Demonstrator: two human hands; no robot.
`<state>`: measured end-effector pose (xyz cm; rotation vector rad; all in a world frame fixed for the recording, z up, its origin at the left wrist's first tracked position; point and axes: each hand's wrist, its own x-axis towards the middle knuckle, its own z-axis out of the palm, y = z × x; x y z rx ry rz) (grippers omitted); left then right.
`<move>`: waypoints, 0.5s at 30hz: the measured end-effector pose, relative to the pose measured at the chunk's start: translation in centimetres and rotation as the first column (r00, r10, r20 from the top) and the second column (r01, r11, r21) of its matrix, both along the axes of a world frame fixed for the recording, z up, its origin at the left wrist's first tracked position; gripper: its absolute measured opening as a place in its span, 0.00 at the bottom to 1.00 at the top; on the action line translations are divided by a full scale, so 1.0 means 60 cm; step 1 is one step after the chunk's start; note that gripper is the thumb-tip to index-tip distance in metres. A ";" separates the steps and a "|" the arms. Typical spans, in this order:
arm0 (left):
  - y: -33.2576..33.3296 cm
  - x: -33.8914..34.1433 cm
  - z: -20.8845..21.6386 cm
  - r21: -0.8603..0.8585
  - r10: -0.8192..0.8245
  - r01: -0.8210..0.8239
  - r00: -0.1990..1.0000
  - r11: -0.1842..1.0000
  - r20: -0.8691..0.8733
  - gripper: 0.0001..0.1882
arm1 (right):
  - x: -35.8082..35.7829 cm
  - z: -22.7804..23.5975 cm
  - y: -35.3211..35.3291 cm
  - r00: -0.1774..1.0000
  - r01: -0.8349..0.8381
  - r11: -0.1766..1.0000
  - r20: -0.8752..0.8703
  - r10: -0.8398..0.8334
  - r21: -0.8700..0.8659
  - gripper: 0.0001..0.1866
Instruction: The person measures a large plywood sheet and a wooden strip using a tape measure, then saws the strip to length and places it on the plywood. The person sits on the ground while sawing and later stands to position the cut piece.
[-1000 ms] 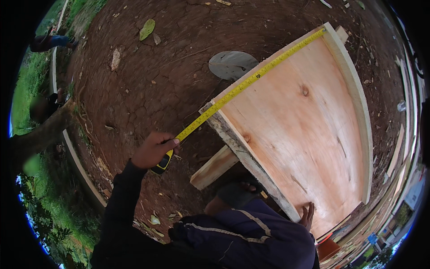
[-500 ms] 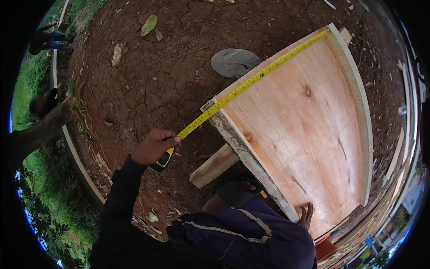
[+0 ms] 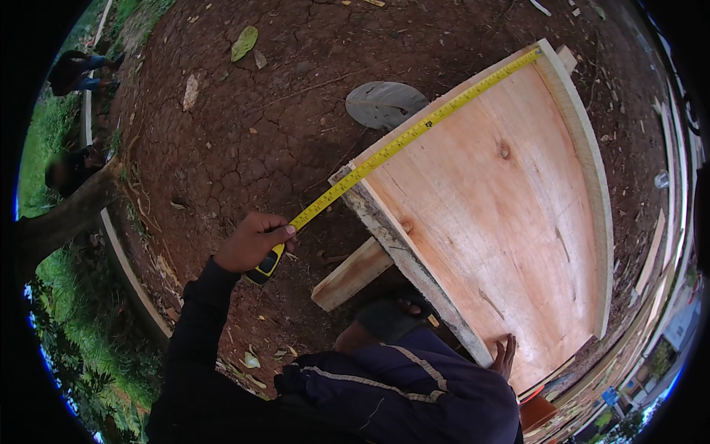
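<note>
My left hand (image 3: 254,243) is closed around a yellow and black tape measure (image 3: 265,265). Its yellow blade (image 3: 399,143) runs out across one end of a wooden panel (image 3: 481,200), reaching the far corner. Raised boards edge the panel: a rough, bark-sided one (image 3: 403,248) on the near side and a pale sawn one (image 3: 580,140) on the far side. Low on the panel, by its near edge, my right hand (image 3: 505,357) rests with fingers extended on the wood; part of it is hidden behind my leg.
A short wood block (image 3: 353,274) juts from under the panel. On the cracked brown soil lie a grey oval piece (image 3: 386,105) and a yellow-green leaf (image 3: 245,43). Two other people are at the far left near a tree trunk (image 3: 66,211). Long boards (image 3: 669,229) lie at right.
The view has shifted very slightly. My hands, the stretched tape and the panel keep the same places relative to each other. A person at far left has moved a little.
</note>
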<state>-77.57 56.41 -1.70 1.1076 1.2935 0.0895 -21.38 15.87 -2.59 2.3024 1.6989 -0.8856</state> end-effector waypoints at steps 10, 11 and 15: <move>0.016 -0.006 0.015 -0.015 -0.006 0.005 0.998 1.000 -0.065 0.14 | -0.034 0.015 0.020 1.000 -0.017 1.000 -0.021 0.017 -0.001 0.48; 0.024 0.004 0.015 -0.007 -0.044 0.044 0.996 0.999 -0.077 0.14 | -0.037 0.017 0.019 0.999 0.019 1.000 -0.030 -0.020 -0.020 0.48; 0.022 0.020 0.022 -0.031 -0.021 0.017 0.990 0.999 -0.137 0.16 | -0.015 0.042 0.041 0.999 0.014 0.993 -0.031 -0.018 -0.121 0.48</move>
